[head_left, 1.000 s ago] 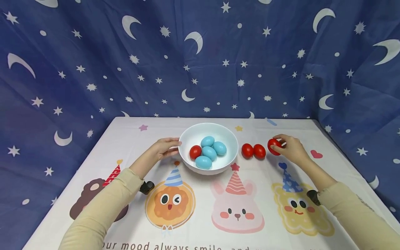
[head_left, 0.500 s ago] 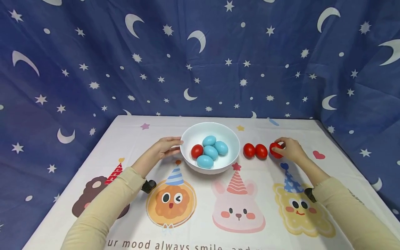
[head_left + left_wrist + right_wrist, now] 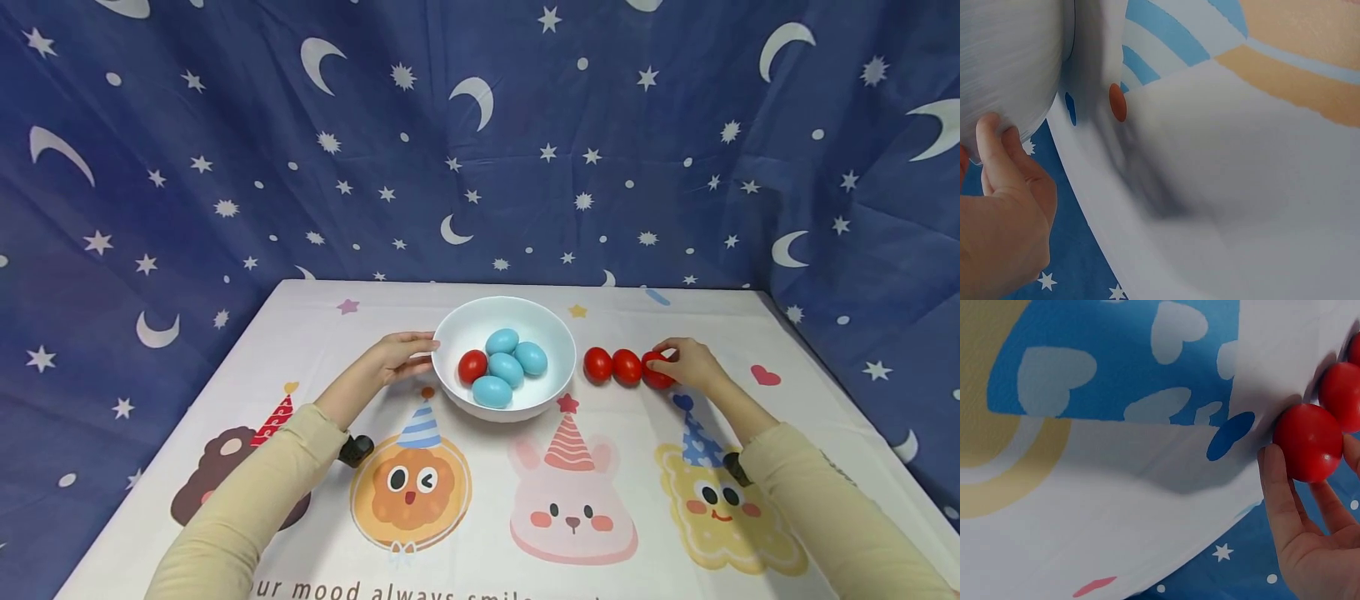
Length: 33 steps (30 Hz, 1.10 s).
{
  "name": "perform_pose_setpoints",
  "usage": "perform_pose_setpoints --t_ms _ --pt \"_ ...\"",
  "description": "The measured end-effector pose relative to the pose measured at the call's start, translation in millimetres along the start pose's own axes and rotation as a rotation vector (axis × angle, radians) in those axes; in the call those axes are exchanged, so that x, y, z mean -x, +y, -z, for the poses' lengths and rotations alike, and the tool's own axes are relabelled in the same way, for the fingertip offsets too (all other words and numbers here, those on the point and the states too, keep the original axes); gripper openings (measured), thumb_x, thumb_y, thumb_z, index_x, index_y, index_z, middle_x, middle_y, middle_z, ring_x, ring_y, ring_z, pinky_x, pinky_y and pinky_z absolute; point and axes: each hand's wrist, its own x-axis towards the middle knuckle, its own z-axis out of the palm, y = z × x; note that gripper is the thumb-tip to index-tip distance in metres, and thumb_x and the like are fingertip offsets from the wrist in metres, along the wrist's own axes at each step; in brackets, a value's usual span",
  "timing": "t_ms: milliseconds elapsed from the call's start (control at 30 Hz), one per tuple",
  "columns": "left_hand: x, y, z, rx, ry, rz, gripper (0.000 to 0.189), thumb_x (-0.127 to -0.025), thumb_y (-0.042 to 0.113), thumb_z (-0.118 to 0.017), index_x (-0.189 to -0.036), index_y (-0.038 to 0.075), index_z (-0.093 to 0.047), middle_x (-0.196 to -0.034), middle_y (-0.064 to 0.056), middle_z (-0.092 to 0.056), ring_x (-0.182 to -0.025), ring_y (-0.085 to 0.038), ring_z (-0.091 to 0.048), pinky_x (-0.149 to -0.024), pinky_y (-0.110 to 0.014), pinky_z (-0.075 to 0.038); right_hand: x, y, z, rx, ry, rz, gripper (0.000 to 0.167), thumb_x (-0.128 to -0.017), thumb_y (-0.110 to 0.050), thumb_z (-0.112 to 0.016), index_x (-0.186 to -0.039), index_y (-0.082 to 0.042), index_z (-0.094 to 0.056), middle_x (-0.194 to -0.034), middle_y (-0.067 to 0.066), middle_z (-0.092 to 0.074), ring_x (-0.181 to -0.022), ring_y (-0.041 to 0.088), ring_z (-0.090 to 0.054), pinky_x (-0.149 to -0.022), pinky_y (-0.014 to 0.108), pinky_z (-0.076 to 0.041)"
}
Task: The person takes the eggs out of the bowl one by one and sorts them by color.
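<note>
Three red eggs (image 3: 627,367) lined the worktop (image 3: 480,500) at three o'clock from the white bowl (image 3: 487,312), and we pinched the outermost egg (image 3: 1307,444) between the thumb and fingers of our right hand (image 3: 693,364). Our left hand (image 3: 397,355), its fingers nearly straight, touched the bowl's side at nine o'clock. Inside, four blue eggs (image 3: 506,369) lay together, another red egg (image 3: 472,367) at their nine o'clock.

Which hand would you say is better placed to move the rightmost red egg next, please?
Probably the right hand: it holds that red egg, while the left hand touches the left side of the white bowl, far from that egg.
</note>
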Motion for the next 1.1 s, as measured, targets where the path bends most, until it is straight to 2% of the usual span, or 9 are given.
perform_pose_setpoints --t_ms 267,567,833,967,1100 --pt "-3.1 0.5 1.9 0.002 -0.005 0.004 0.051 -0.092 0.008 -0.059 -0.141 0.006 -0.042 -0.100 -0.003 -0.054 -0.067 -0.005 -0.062 -0.065 -0.013 -0.059 -3.0 -2.2 1.0 0.005 -0.026 -0.027 0.045 -0.090 -0.023 -0.059 -0.118 0.011 -0.051 -0.103 0.030 -0.056 -0.084 0.032 -0.057 -0.069 0.031 -0.061" --pt "-3.2 -0.5 1.4 -0.004 -0.003 0.006 0.052 -0.092 0.007 -0.059 -0.141 0.006 -0.042 -0.102 -0.003 -0.053 -0.069 -0.005 -0.062 -0.066 -0.014 -0.060 -5.5 -3.1 -1.4 0.002 -0.004 -0.031 0.045 -0.091 -0.022 -0.057 -0.119 0.012 -0.049 -0.109 0.033 -0.055 -0.091 0.038 -0.057 -0.079 0.039 -0.061" --pt "-2.1 -0.9 1.1 -0.001 -0.001 0.002 0.050 -0.092 0.008 -0.059 -0.140 0.006 -0.043 -0.099 -0.002 -0.055 -0.068 -0.005 -0.062 -0.065 -0.014 -0.060 -5.6 -3.3 1.5 0.002 0.012 -0.001 0.045 -0.090 -0.024 -0.059 -0.116 0.012 -0.052 -0.106 0.032 -0.057 -0.087 0.036 -0.058 -0.074 0.037 -0.060" --pt "-2.3 -0.9 0.5 -0.005 0.005 0.004 0.050 -0.092 0.008 -0.060 -0.140 0.007 -0.044 -0.104 -0.003 -0.054 -0.069 -0.005 -0.063 -0.066 -0.014 -0.060 -5.3 -3.2 1.3 -0.002 0.013 -0.008 0.045 -0.090 -0.024 -0.059 -0.116 0.012 -0.052 -0.107 0.032 -0.057 -0.088 0.037 -0.057 -0.074 0.037 -0.060" --pt "-1.6 -0.9 0.6 0.011 -0.013 -0.001 0.051 -0.093 0.007 -0.059 -0.141 0.006 -0.042 -0.098 -0.001 -0.056 -0.067 -0.005 -0.063 -0.066 -0.014 -0.060 -5.7 -4.3 -0.2 -0.014 0.015 -0.025 0.044 -0.090 -0.023 -0.058 -0.116 0.011 -0.052 -0.107 0.031 -0.056 -0.088 0.036 -0.057 -0.074 0.035 -0.059"
